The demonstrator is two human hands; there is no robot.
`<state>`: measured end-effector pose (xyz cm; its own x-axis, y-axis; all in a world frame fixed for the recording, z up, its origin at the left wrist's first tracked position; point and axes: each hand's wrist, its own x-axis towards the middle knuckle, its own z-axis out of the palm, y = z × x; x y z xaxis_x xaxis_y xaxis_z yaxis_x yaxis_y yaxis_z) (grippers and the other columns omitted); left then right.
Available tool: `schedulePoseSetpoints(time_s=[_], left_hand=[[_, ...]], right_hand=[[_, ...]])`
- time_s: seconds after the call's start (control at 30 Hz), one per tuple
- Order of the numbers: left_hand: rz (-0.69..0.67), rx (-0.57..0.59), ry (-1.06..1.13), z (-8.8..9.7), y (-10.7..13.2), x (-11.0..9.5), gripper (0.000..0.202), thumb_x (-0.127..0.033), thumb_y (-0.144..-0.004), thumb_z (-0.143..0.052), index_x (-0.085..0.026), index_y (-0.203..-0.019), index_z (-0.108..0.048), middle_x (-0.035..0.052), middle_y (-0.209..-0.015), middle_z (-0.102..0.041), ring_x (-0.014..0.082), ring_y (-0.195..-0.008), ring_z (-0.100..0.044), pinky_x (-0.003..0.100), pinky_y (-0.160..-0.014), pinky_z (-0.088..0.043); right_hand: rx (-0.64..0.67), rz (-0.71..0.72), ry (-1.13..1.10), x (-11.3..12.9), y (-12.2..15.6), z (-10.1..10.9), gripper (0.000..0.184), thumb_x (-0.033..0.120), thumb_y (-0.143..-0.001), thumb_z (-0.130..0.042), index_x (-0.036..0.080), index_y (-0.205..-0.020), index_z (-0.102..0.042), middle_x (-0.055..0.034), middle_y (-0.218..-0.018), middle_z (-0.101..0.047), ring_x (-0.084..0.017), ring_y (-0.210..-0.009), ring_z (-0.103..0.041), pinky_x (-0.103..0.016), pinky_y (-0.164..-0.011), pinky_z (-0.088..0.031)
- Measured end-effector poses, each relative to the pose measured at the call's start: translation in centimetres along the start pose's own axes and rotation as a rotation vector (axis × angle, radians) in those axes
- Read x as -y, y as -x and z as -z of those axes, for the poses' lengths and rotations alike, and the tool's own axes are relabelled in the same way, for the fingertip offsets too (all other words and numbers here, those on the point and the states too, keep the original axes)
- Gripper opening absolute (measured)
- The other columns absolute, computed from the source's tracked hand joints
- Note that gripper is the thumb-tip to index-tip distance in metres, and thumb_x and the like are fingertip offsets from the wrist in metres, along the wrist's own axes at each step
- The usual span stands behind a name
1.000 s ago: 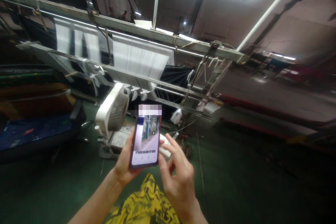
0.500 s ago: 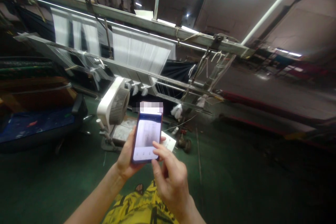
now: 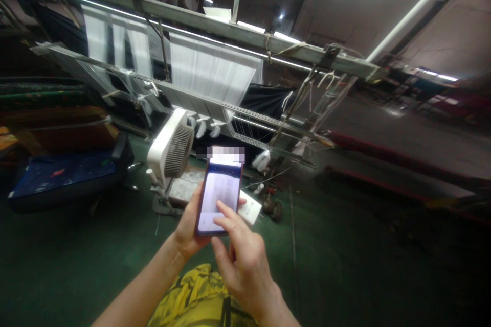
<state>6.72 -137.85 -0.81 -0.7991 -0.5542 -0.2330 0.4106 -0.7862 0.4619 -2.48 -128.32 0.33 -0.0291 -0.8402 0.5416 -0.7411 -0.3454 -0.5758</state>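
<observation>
A smartphone [image 3: 209,191] with a lit screen is held upright in my left hand [image 3: 187,227], whose fingers wrap round its back and edges. On the screen is a pale picture with darker blurred marks; the top is pixelated. My right hand [image 3: 245,255] hovers at the lower part of the screen with fingers partly spread and nothing held. Its index fingertip is over the picture; whether it touches the glass I cannot tell. Behind the phone lies a white sheet [image 3: 251,208], partly hidden.
A white box fan [image 3: 169,145] stands just beyond my left hand. Behind it a frame with a long beam [image 3: 184,13] carries white threads [image 3: 209,69]. An office chair [image 3: 65,179] with a blue seat is at the left, on the green floor [image 3: 345,265].
My right hand has shifted left and its index finger higher over the screen. The phone stays in my left hand. The whole view has swung slightly, moving the surroundings to the right.
</observation>
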Motion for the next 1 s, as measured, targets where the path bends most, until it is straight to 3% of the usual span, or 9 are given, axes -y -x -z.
schedulePoseSetpoints(time_s=[0.1, 0.2, 0.27, 0.33, 0.4, 0.47, 0.53, 0.67, 1.0], left_hand=[[0.006, 0.009, -0.011, -0.1, 0.0, 0.0, 0.063, -0.055, -0.085, -0.031, -0.007, -0.121, -0.052, 0.0209, -0.093, -0.068, 0.0304, -0.074, -0.066, 0.048, -0.071, -0.049], [-0.009, 0.002, 0.035, -0.1, -0.2, 0.0, 0.058, -0.051, -0.086, -0.033, -0.009, -0.12, -0.053, 0.0177, -0.091, -0.069, 0.0278, -0.078, -0.066, 0.045, -0.078, -0.048], [-0.018, -0.004, 0.07, 0.0, -0.3, 0.0, 0.055, -0.049, -0.086, -0.036, -0.01, -0.12, -0.054, 0.0152, -0.091, -0.07, 0.026, -0.083, -0.065, 0.041, -0.083, -0.047], [-0.013, -0.007, 0.085, 0.2, -0.3, 0.1, 0.054, -0.049, -0.086, -0.037, -0.01, -0.12, -0.054, 0.0142, -0.093, -0.07, 0.0257, -0.086, -0.065, 0.04, -0.084, -0.046], [-0.008, -0.005, 0.086, 0.4, -0.3, 0.1, 0.055, -0.05, -0.086, -0.037, -0.01, -0.12, -0.054, 0.0142, -0.094, -0.069, 0.0261, -0.088, -0.064, 0.04, -0.084, -0.046], [-0.007, 0.002, 0.084, 0.5, -0.3, 0.2, 0.056, -0.05, -0.086, -0.036, -0.01, -0.121, -0.053, 0.0145, -0.095, -0.069, 0.0263, -0.09, -0.064, 0.04, -0.085, -0.046], [-0.008, 0.011, 0.086, 0.5, -0.3, 0.3, 0.057, -0.05, -0.086, -0.035, -0.009, -0.122, -0.052, 0.015, -0.096, -0.069, 0.0265, -0.09, -0.064, 0.04, -0.085, -0.046], [-0.003, 0.026, 0.088, 0.5, -0.4, 0.3, 0.058, -0.049, -0.087, -0.032, -0.009, -0.126, -0.048, 0.0163, -0.101, -0.067, 0.0277, -0.094, -0.062, 0.042, -0.087, -0.044], [-0.008, 0.028, 0.079, 0.5, -0.2, 0.4, 0.058, -0.05, -0.087, -0.032, -0.009, -0.126, -0.049, 0.0167, -0.099, -0.068, 0.0277, -0.091, -0.063, 0.042, -0.087, -0.044]], right_hand=[[0.022, -0.001, 0.022, 0.0, -0.1, -0.1, 0.03, 0.014, -0.083, -0.049, 0.012, -0.113, -0.052, -0.0165, -0.127, -0.052, -0.024, -0.111, -0.055, -0.035, -0.086, -0.052], [-0.013, -0.054, 0.034, -0.2, 0.1, -0.1, 0.029, 0.015, -0.083, -0.05, 0.013, -0.111, -0.053, -0.0163, -0.128, -0.052, -0.024, -0.103, -0.06, -0.033, -0.078, -0.055], [-0.099, -0.109, 0.034, -0.5, 0.5, 0.0, 0.025, 0.014, -0.083, -0.05, 0.014, -0.108, -0.055, -0.017, -0.127, -0.052, -0.018, -0.077, -0.067, -0.027, -0.063, -0.056], [-0.174, -0.142, 0.027, -0.6, 0.8, 0.2, 0.022, 0.013, -0.084, -0.05, 0.014, -0.104, -0.056, -0.0173, -0.125, -0.053, -0.009, -0.048, -0.058, -0.023, -0.048, -0.052], [-0.193, -0.122, 0.019, -0.7, 1.1, 0.4, 0.021, 0.012, -0.083, -0.051, 0.015, -0.104, -0.056, -0.0171, -0.123, -0.055, -0.006, -0.039, -0.05, -0.022, -0.044, -0.05], [-0.186, -0.079, 0.02, -0.7, 1.1, 0.5, 0.023, 0.011, -0.082, -0.051, 0.015, -0.105, -0.056, -0.0165, -0.12, -0.057, -0.009, -0.049, -0.058, -0.023, -0.05, -0.052], [-0.175, -0.055, 0.021, -0.7, 1.1, 0.4, 0.025, 0.01, -0.082, -0.051, 0.015, -0.106, -0.055, -0.0159, -0.119, -0.059, -0.016, -0.071, -0.066, -0.026, -0.059, -0.055], [-0.156, -0.056, 0.006, -0.7, 0.9, 0.1, 0.028, 0.009, -0.082, -0.05, 0.016, -0.108, -0.053, -0.0151, -0.12, -0.058, -0.023, -0.101, -0.061, -0.032, -0.075, -0.056], [-0.035, -0.037, 0.017, -0.2, 0.8, -0.1, 0.03, 0.013, -0.082, -0.05, 0.015, -0.112, -0.051, -0.0144, -0.127, -0.053, -0.025, -0.11, -0.056, -0.034, -0.081, -0.055]])
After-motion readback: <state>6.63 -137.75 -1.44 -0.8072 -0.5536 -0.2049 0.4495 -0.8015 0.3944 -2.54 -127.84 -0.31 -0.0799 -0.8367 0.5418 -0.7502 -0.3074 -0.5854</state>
